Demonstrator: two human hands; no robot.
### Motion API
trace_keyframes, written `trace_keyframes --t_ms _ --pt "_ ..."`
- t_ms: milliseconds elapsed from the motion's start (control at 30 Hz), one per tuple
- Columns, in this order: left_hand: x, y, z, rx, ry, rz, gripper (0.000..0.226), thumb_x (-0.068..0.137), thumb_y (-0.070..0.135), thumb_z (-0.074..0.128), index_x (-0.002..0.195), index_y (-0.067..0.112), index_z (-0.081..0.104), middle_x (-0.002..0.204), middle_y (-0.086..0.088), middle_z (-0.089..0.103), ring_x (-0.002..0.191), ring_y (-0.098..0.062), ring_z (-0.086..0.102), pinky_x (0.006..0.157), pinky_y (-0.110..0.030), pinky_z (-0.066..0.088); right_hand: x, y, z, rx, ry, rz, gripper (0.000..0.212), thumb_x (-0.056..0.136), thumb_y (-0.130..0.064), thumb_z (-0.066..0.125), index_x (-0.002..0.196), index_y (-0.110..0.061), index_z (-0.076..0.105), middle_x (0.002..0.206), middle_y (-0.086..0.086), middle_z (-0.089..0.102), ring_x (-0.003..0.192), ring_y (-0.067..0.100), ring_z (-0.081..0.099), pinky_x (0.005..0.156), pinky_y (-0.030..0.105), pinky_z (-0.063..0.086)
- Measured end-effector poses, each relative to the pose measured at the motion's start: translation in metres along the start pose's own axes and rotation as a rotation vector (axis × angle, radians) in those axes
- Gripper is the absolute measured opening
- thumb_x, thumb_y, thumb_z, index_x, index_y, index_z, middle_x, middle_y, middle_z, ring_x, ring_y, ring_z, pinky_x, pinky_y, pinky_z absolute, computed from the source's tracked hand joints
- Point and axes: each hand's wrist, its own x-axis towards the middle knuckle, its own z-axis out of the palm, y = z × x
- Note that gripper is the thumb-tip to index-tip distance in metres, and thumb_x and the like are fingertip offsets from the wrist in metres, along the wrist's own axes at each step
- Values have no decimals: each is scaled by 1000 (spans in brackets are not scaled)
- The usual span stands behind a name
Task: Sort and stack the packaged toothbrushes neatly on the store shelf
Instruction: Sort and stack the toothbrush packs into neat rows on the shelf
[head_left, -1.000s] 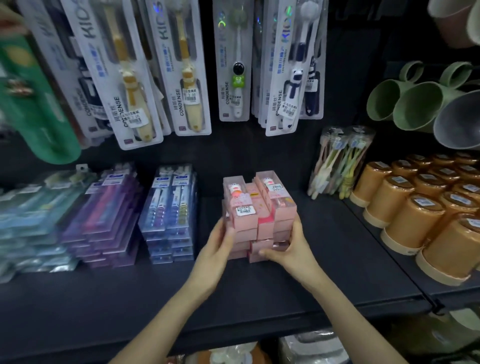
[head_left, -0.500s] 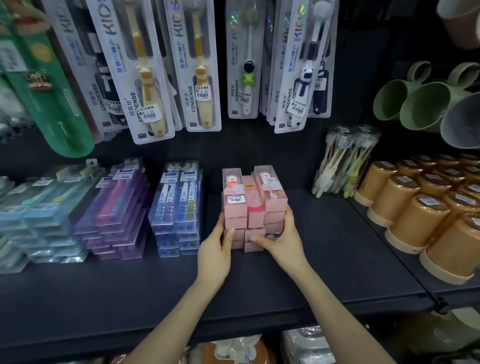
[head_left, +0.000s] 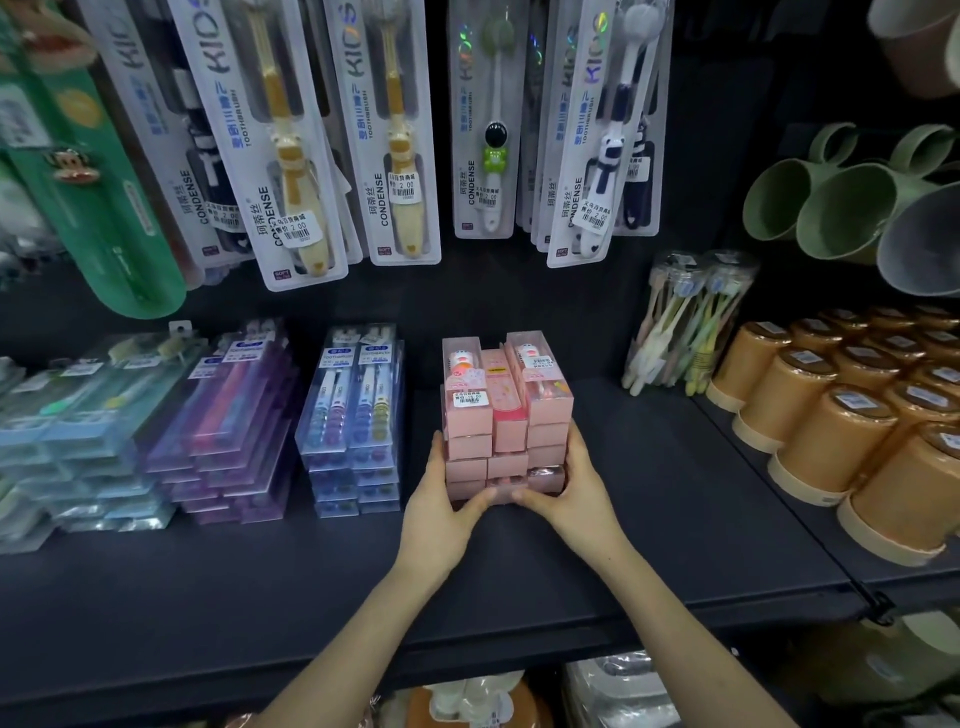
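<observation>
Head camera looks down at two bare hands on a dark shelf (head_left: 649, 519). The left hand (head_left: 441, 525) has its fingers (head_left: 475, 503) curled round the low front of the pink stack (head_left: 506, 415). Its thumb lies up the left side of the stack. The right hand (head_left: 571, 506) does the same on the other side. Its fingers (head_left: 532, 498) bend along the low front and its thumb presses the right side. The tips of both hands come close together at the front, near the bottom. Both hands hold the pink stack between them.

The pink stack is made of small pink toothbrush boxes, three across and a few layers high. It is on the shelf, about in the middle. The two outer boxes on top stand higher than the one between them. A white price tag is stuck on the top left box.

Just left of the pink stack is a pile of blue packs (head_left: 356, 410). Further left is a pile of purple packs (head_left: 234, 415), and past that a blurry pile of pale blue packs (head_left: 78, 431). Right of the pink stack, well apart and further back, stand clear tubs (head_left: 685, 322) full of toothbrushes. Further right are rows of orange cups (head_left: 831, 431). Above the pink stack hang long toothbrush cards (head_left: 400, 130) with animal handles. Up and to the right of it, green mugs (head_left: 810, 208) lie on their sides.
</observation>
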Motion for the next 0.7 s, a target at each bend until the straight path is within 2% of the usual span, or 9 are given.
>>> trace_keyframes --t_ms 67,167,200,267,367,433,533,600,700 --pt "1 0 2 -4 17 -5 93 80 29 75 151 24 15 124 22 51 101 15 48 81 4 35 0 -2 3 -20 27 5 95 72 -22 83 147 -35 27 122 -31 56 111 -15 52 92 11 45" --pt "3 3 3 3 29 -7 94 80 29 76 151 23 15 127 17 51 108 7 48 80 4 34 0 -9 5 -42 55 12 92 71 -24 84 145 -34 30 120 -29 55 109 -16 52 89 7 44" --pt "3 5 3 3 27 -6 95 80 29 76 152 23 15 130 15 51 112 4 48 85 1 35 -1 -13 3 -46 47 13 92 72 -24 84 145 -34 29 122 -28 55 111 -13 52 91 9 44" --pt "1 7 1 -12 33 -5 96 80 30 75 153 22 13 140 9 48 123 -3 47 100 -18 40 -4 -22 -5 -62 58 -2 93 74 -24 82 147 -35 26 134 -22 50 122 -3 49 99 20 43" --pt "-4 17 -5 -61 95 31 96 80 42 68 153 22 10 155 4 27 141 -11 29 115 -37 30 -12 -42 -16 -247 274 -180 72 84 -30 71 145 -33 34 149 -3 38 136 14 36 109 36 32" --pt "-2 30 -10 -116 142 48 95 76 57 59 152 25 13 155 10 23 142 -8 23 116 -36 27 -14 -57 -17 -405 365 -315 55 85 -40 63 138 -31 49 148 5 40 136 21 37 110 41 27" --pt "11 52 -15 -152 156 76 85 74 65 53 148 36 23 138 29 28 132 5 25 105 -20 25 -10 -73 -11 -579 415 -407 47 83 -39 67 127 -25 62 144 17 44 133 34 41 109 55 28" --pt "24 61 -18 -124 125 86 72 81 59 56 144 40 28 130 32 32 124 10 27 98 -17 25 -4 -77 -6 -732 432 -448 44 79 -35 76 121 -24 66 143 22 44 132 42 41 107 63 28" --pt "35 60 -20 -104 91 64 63 91 41 58 147 33 30 144 20 37 131 0 32 101 -22 28 2 -81 1 -931 374 -446 41 72 -36 80 112 -27 72 146 23 41 135 45 36 108 68 21"
